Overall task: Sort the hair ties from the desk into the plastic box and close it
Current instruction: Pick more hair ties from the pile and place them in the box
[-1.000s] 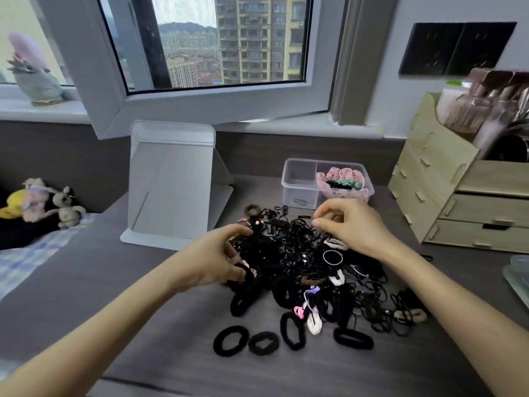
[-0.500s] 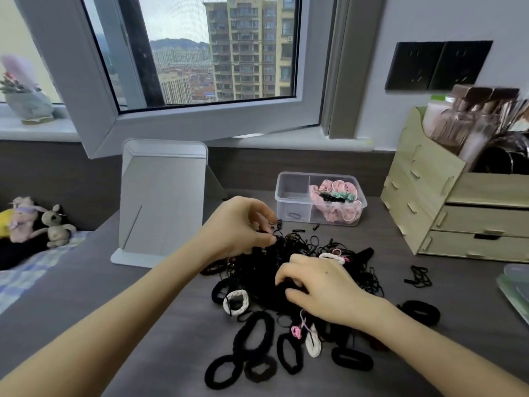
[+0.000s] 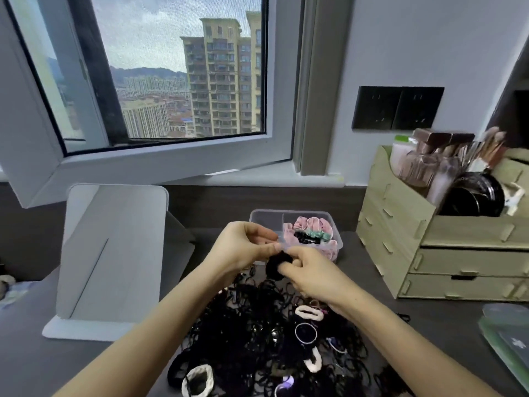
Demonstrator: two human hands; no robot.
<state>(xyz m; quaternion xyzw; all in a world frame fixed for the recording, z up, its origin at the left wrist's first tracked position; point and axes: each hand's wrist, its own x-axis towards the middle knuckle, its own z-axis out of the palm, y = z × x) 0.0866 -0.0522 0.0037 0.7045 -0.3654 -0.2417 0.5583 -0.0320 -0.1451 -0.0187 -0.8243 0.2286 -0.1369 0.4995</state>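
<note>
Dark worktop (image 3: 372, 305) carries a big heap of mostly black hair ties (image 3: 257, 333), with the clear plastic box (image 3: 337, 242) just behind it, lid off, pink scrunchies in its right compartment. I judge sorting has barely begun: my right hand (image 3: 312, 279) has its grip pinched shut on a thick black hair tie (image 3: 276, 265), while my left hand (image 3: 240, 247) pinches something too thin to make out. Next I must carry it forward and release over a compartment.
</note>
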